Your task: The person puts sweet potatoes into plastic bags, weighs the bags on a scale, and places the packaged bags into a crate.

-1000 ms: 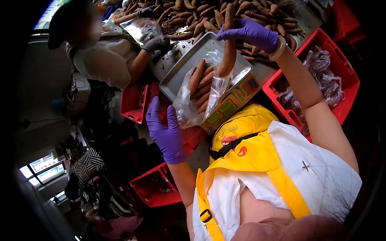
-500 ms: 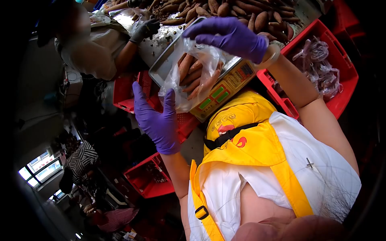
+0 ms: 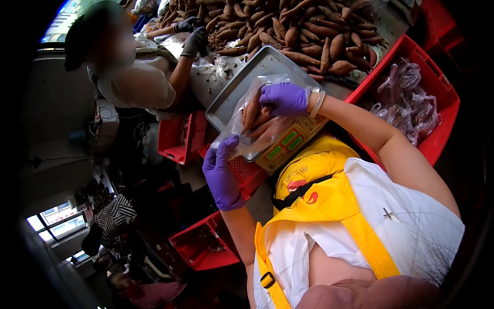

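A clear plastic bag (image 3: 237,123) with several sweet potatoes (image 3: 252,112) lies on the metal tray (image 3: 220,104) of a yellow scale (image 3: 280,150). My left hand (image 3: 222,172), in a purple glove, pinches the bag's near left edge between thumb and fingers. My right hand (image 3: 284,99), also gloved in purple, is closed at the bag's right side, over the sweet potatoes; its fingertips are partly hidden, and I cannot make out what it grips.
A large pile of sweet potatoes (image 3: 309,36) covers the table behind the scale. A red crate (image 3: 443,110) with bagged goods stands at right. More red crates (image 3: 177,149) are at left and below. A co-worker (image 3: 139,85) in grey gloves works at upper left.
The long sweet potato my right hand held up a second ago is no longer in its fingers. That hand has come down to the bag and closed. My left hand has closed on the bag's edge.
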### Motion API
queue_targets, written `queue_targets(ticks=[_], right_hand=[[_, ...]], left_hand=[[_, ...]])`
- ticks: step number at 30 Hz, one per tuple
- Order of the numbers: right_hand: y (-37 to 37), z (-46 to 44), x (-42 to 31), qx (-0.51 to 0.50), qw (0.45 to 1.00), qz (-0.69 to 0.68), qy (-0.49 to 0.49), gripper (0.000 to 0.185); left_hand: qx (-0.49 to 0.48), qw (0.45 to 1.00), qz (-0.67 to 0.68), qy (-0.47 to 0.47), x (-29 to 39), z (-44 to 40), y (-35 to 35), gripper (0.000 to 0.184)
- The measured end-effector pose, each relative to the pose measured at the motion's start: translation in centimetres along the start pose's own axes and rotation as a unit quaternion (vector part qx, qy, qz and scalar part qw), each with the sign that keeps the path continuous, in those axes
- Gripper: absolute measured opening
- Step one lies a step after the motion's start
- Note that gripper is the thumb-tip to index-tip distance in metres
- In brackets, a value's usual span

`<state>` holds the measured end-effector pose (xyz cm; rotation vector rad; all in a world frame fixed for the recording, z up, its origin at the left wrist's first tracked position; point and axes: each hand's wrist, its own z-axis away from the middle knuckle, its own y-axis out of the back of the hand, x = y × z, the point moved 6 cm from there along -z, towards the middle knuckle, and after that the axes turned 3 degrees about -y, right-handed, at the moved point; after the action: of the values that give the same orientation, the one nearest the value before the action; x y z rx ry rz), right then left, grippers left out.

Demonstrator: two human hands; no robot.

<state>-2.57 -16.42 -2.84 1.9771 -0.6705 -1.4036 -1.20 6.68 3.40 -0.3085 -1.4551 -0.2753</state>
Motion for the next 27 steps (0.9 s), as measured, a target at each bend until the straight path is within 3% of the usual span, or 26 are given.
queue_targets(ticks=[1, 2, 3, 5, 7, 9, 11, 13, 20, 22, 23, 25, 26, 27], right_hand=[[1.0, 0.3, 0.0, -0.002, 1.000, 0.002, 0.000, 0.025], [2.1, 0.6, 0.8, 0.018, 0.979, -0.194, -0.055, 0.022], [3.1, 1.2, 1.7, 0.038, 0.917, -0.382, -0.110, 0.020], [5.6, 2.3, 3.1, 0.005, 0.858, -0.473, -0.201, 0.023], [7.8, 3.6, 4.5, 0.098, 0.849, -0.488, -0.179, 0.029], [9.0, 5.3, 5.7, 0.139, 0.820, -0.515, -0.207, 0.031], [8.8, 6.8, 7.8, 0.109, 0.775, -0.581, -0.225, 0.034], [8.4, 8.1, 9.1, 0.165, 0.753, -0.583, -0.255, 0.033], [8.6, 10.1, 11.3, 0.153, 0.765, -0.548, -0.301, 0.032], [8.7, 9.7, 10.6, 0.170, 0.755, -0.563, -0.290, 0.035], [8.4, 9.3, 10.4, 0.182, 0.751, -0.572, -0.275, 0.038], [6.9, 8.8, 11.4, 0.190, 0.741, -0.566, -0.308, 0.034], [6.0, 8.2, 11.8, 0.189, 0.763, -0.540, -0.299, 0.033], [5.1, 7.6, 12.1, 0.186, 0.784, -0.516, -0.292, 0.033]], left_hand=[[0.008, 1.000, 0.014, -0.003, -0.1, 0.0, 0.2, 0.024], [0.006, 1.000, 0.014, -0.015, -0.1, 0.0, 0.1, 0.024], [0.007, 1.000, 0.017, -0.012, -0.3, 0.0, -0.1, 0.024], [0.026, 0.999, -0.045, -0.013, -0.1, 0.2, -0.2, 0.019], [0.039, 0.998, -0.045, -0.011, -0.5, 0.4, 0.0, 0.023], [0.062, 0.969, -0.215, -0.106, 0.3, 0.6, 0.4, 0.031], [0.067, 0.970, -0.201, -0.116, 0.8, 0.7, 0.3, 0.043], [0.067, 0.970, -0.190, -0.139, 1.3, 0.7, 0.3, 0.048], [0.083, 0.921, -0.317, -0.211, 2.2, 0.9, 0.2, 0.048], [0.055, 0.979, -0.196, -0.031, 0.6, 0.2, -0.2, 0.038], [0.052, 0.993, -0.104, 0.000, 0.0, -0.3, -0.7, 0.024], [-0.078, 0.989, 0.122, -0.008, 1.7, -1.1, -1.8, 0.019], [-0.068, 0.961, 0.268, 0.014, 3.1, -1.3, -2.2, 0.021], [-0.060, 0.971, 0.228, -0.028, 4.8, -1.7, -1.5, 0.020]])
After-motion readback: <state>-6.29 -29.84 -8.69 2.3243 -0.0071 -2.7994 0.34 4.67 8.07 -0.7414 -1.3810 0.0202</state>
